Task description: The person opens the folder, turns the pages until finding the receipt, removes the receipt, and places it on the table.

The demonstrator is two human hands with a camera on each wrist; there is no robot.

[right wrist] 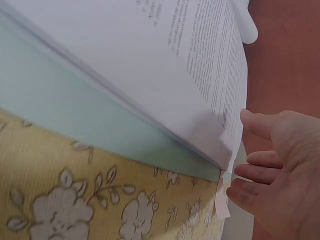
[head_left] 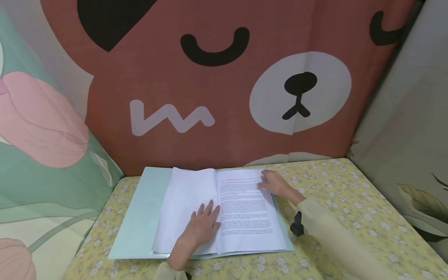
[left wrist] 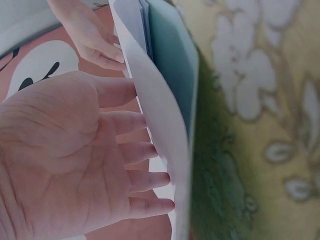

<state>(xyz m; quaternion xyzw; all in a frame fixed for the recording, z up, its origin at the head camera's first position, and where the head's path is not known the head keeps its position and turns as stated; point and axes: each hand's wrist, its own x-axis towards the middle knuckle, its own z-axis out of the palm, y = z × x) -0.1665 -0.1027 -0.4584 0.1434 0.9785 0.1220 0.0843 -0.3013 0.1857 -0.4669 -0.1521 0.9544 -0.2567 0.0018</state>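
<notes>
Left hand (head_left: 203,224) flat on papers (head_left: 245,210); right hand (head_left: 276,182) at their corner.

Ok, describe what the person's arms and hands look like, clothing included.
Both hands are bare, with no gloves or rings visible. The right hand comes out of a long, loose pale cream sleeve, with a small black device strapped at the wrist. The left hand shows a cream cuff.

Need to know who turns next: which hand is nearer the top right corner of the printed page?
Right. The right hand rests at that corner of the printed page; the left hand lies flat lower down, near the middle fold.
</notes>
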